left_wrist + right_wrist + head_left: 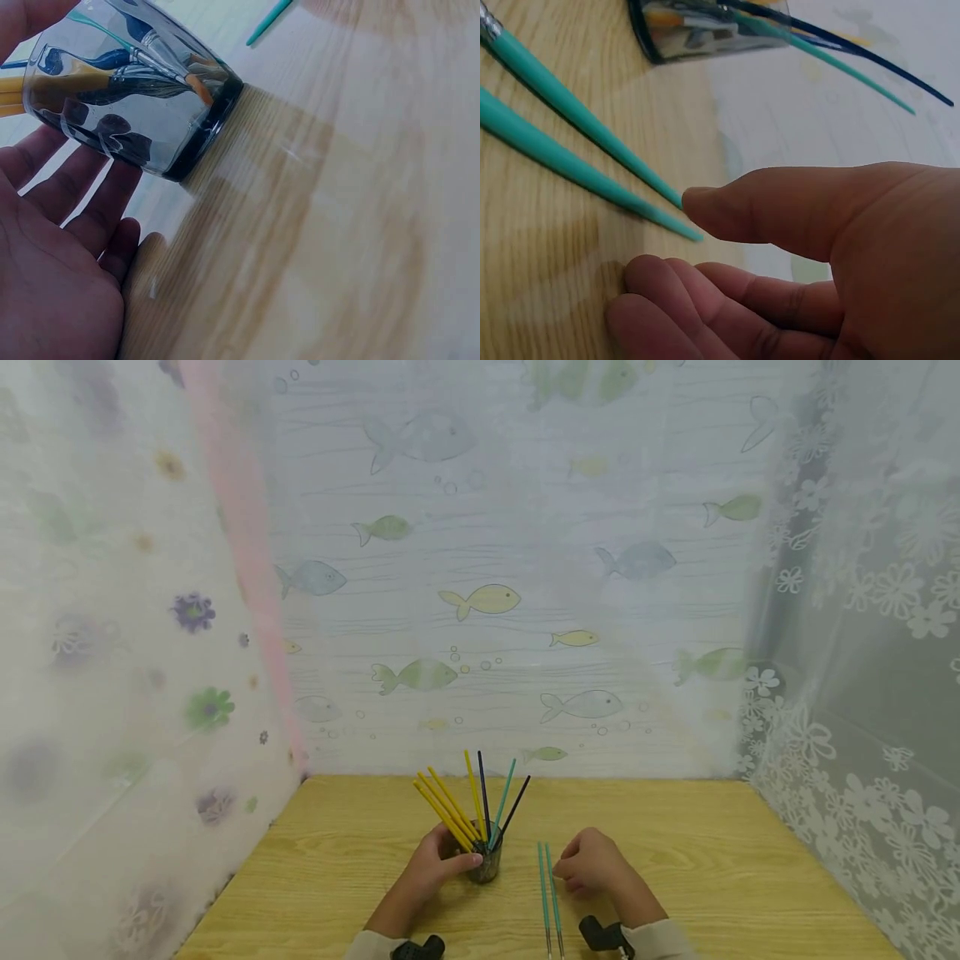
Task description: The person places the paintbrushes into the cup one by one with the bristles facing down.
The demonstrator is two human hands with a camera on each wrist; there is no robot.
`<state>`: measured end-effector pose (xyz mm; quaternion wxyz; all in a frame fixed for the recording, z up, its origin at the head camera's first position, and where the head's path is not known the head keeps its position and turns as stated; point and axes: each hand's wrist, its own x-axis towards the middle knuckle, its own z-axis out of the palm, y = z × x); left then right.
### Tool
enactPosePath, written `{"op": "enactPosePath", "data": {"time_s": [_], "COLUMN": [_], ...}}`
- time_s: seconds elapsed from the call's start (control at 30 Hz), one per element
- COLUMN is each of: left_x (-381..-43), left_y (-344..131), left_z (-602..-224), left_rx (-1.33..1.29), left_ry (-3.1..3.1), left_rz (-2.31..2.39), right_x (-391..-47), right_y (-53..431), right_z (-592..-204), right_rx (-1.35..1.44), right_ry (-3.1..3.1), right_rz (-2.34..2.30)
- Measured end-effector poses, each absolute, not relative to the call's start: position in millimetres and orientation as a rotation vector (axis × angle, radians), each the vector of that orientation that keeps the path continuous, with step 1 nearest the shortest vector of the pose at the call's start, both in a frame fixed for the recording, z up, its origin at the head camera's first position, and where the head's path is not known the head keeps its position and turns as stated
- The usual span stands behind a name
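Note:
A clear glass cup [489, 868] with a dark base holds several paintbrushes, bristles down. Their yellow handles [437, 806], dark blue handles and a teal handle [504, 797] fan out above the rim. My left hand [427, 870] grips the cup from its left side, thumb across the front. In the left wrist view, bristles show through the cup wall [172, 146]. Two teal paintbrushes [570, 112] lie side by side on the table, handle ends pointing away from me. Just right of them is my right hand [596, 864], fingers loosely bent and holding nothing, thumb by the handle tips.
The light wood table [697, 860] extends to both sides and behind the cup. A fish-patterned curtain [487, 693] hangs along its back edge. Flower-patterned sheets stand at the left [135, 693] and right [862, 718].

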<state>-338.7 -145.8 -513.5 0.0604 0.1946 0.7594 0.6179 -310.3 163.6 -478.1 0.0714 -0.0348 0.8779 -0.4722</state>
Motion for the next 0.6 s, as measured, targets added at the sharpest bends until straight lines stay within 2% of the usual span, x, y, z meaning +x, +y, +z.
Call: {"op": "enactPosePath", "data": {"time_s": [0.6], "left_x": [-337.0], "left_y": [-144.8], "left_z": [-511.7], "left_rx": [0.606], "left_ry": [2.278], "left_rz": [1.886], "right_x": [-304.2], "right_y": [149.7], "right_z": [-480.9], "right_rx": [-0.224], "right_ry": [2.744], "right_rz": [-1.319]}}
